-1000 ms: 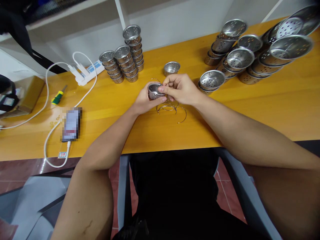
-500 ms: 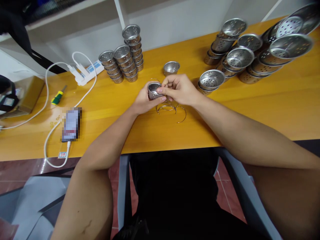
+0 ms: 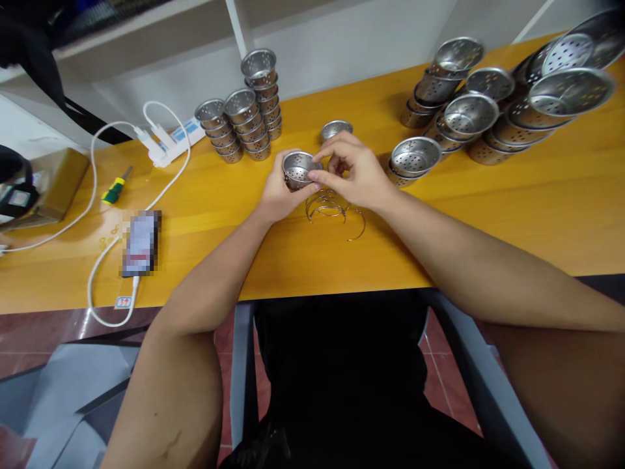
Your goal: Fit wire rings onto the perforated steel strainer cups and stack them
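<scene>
A small perforated metal cup (image 3: 297,170) is held above the table, its open mouth tilted up toward me. My left hand (image 3: 276,194) is closed round the cup's left side and front, with the thumb along the lower front. At the right rim, the thumb and forefinger of my right hand (image 3: 360,173) grip the cup, the other fingers curled. Several thin curved metal wires (image 3: 326,210) lie on the table just below the hands. Behind my right hand, another perforated cup (image 3: 336,128) stands upright, partly hidden.
Stacks of small perforated cups (image 3: 251,127) stand at the back left. Larger perforated cups (image 3: 469,114) are stacked to the right. On the left lie a phone (image 3: 140,242), a white cable (image 3: 92,286), a power strip (image 3: 178,140) and a green-yellow screwdriver (image 3: 114,190).
The cup has tipped so that more of its perforated inside faces me. My right forefinger has straightened toward the rim, and the hand has opened a little. The wires have not moved.
</scene>
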`<state>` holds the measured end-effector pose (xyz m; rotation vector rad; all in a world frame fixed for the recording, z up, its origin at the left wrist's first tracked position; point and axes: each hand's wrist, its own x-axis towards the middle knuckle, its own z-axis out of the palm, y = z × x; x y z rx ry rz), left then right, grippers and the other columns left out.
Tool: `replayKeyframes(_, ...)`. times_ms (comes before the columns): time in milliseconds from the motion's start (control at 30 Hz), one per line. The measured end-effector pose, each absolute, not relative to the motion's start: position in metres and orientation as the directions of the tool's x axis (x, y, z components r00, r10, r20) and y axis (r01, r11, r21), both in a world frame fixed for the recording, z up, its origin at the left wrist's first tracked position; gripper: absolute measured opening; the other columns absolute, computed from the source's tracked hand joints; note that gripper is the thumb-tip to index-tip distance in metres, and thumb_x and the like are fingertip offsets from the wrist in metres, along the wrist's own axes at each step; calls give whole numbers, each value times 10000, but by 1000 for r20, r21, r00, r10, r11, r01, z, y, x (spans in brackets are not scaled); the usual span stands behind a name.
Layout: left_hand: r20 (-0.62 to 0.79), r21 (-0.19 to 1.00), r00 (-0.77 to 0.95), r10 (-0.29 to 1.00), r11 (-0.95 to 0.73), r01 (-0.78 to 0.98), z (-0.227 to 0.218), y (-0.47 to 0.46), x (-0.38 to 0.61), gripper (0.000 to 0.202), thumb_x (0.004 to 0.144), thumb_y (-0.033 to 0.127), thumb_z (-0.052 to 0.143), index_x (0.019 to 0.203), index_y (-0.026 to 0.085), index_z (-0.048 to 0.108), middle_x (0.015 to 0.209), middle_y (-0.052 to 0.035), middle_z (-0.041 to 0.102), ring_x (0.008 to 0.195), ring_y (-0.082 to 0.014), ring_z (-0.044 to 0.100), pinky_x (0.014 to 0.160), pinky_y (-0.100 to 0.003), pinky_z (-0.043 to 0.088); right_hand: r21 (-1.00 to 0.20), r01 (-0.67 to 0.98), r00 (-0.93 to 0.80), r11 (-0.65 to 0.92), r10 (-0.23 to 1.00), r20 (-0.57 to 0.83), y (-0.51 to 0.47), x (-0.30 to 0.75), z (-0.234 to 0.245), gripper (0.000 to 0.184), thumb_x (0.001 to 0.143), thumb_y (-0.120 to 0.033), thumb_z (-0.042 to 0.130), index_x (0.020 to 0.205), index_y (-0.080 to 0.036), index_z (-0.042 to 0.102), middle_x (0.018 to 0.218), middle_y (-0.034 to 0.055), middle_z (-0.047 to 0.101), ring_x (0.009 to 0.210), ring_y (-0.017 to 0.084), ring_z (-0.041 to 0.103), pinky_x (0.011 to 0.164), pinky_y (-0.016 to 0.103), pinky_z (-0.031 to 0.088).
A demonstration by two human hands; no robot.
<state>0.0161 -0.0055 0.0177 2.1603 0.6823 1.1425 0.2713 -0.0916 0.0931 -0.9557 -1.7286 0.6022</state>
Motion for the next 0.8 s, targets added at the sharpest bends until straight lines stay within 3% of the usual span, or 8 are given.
replayKeyframes(167,553,710,474,685,-685,162,12,-2,14,1109,1039,973,903,1832,387,394,1657,-127,750,1501,-340,838,1310,-584,734,-687,413,-266,598,801,537,-99,269,93,750,1130,-1033,826,1305,-319,976,1504,184,810,1376,457,802,1267,724,708)
replayKeyframes(367,577,728,481,660,-683,62,21,-11,20,1083,980,991,956,1740,446,409,1582,-89,789,1389,-305,858,1221,-603,809,-634,450,-378,629,777,503,-100,267,87,668,1162,-889,864,1478,-309,965,1663,199,742,1603,518,721,1412,787,615)
replayKeyframes(500,608,677,544,578,-736,25,29,-22,25,1114,1021,1004,889,1805,437,336,1769,-138,674,1615,-392,804,1380,-720,754,-601,501,-365,623,781,506,-103,265,94,761,1127,-761,942,1735,-324,806,1737,190,731,1679,529,670,1456,779,586)
replayKeyframes(633,540,656,605,585,-743,132,30,-30,26,1227,1093,991,796,1972,424,155,1982,-182,490,1844,-440,638,1448,-724,694,-514,591,-371,622,775,512,-109,276,122,832,1071,-521,917,1818,-245,678,1729,207,734,1663,486,685,1469,719,583)
replayKeyframes(733,482,688,638,601,-710,149,27,-30,22,1225,1120,911,822,2003,458,104,2012,-192,486,1794,-406,680,1357,-658,747,-381,711,-337,591,762,553,-116,308,155,946,943,-416,888,1806,-81,696,1711,290,721,1648,497,700,1464,693,587)
replayKeyframes(800,465,706,640,612,-692,148,25,-28,19,1155,1126,873,835,1982,450,185,1989,-194,541,1727,-381,722,1336,-626,751,-345,821,-276,455,845,459,-122,338,178,982,900,-391,993,1801,-88,747,1713,282,711,1630,507,731,1475,678,581)
